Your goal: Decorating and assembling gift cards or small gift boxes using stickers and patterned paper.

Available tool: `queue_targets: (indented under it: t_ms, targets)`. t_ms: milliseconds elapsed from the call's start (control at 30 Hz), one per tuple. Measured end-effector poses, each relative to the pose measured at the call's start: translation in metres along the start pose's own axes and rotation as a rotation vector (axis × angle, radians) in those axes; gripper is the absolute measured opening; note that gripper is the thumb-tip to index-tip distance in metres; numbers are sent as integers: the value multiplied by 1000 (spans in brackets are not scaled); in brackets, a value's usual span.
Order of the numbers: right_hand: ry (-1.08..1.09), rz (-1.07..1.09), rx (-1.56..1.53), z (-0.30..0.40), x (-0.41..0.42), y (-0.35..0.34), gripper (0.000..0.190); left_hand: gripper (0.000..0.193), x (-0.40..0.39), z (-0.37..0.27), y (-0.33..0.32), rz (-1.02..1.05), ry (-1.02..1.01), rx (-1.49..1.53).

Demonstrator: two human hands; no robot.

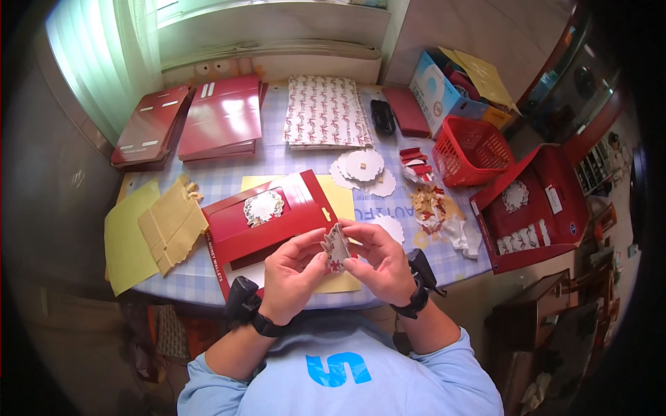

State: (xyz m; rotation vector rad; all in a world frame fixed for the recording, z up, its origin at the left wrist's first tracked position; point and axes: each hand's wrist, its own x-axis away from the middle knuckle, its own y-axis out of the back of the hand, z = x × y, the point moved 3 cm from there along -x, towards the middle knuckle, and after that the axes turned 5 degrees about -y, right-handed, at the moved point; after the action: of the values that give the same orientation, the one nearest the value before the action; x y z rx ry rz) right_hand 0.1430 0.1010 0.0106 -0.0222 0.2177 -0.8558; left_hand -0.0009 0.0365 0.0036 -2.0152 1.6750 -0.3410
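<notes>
Between the fingertips of both hands, I hold a small scallop-edged paper cutout (336, 251) printed with a leafy wreath and a red bow. It stands roughly upright and looks bent or tilted. My left hand (291, 278) grips its left edge, while my right hand (384, 265) grips its right edge. Just beyond my left hand lies a red card package (270, 229) bearing writing, with a hanging slot at one corner. A similar wreath cutout (263, 208) rests in its recessed panel. Part of a yellow sheet (341, 197) shows under the package and my hands.
White scalloped discs (359, 165) lie beyond, several stacked. Scraps (431, 205), a red plastic basket (468, 151) and an opened red package (530, 208) are at right. Red folders (221, 112), patterned sheets (328, 109) and a blue box (442, 93) line the back; torn tan paper (174, 229) lies left.
</notes>
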Motion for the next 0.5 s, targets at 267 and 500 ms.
queue_targets:
  t_ms: [267,500]
  targets:
    - [249,-336,688,24,13,15,18,36,0,-11,1,-121,-39,-352]
    - [-178,-607,413,44,51,95,13,33,-26,-38,10,82,-11,-642]
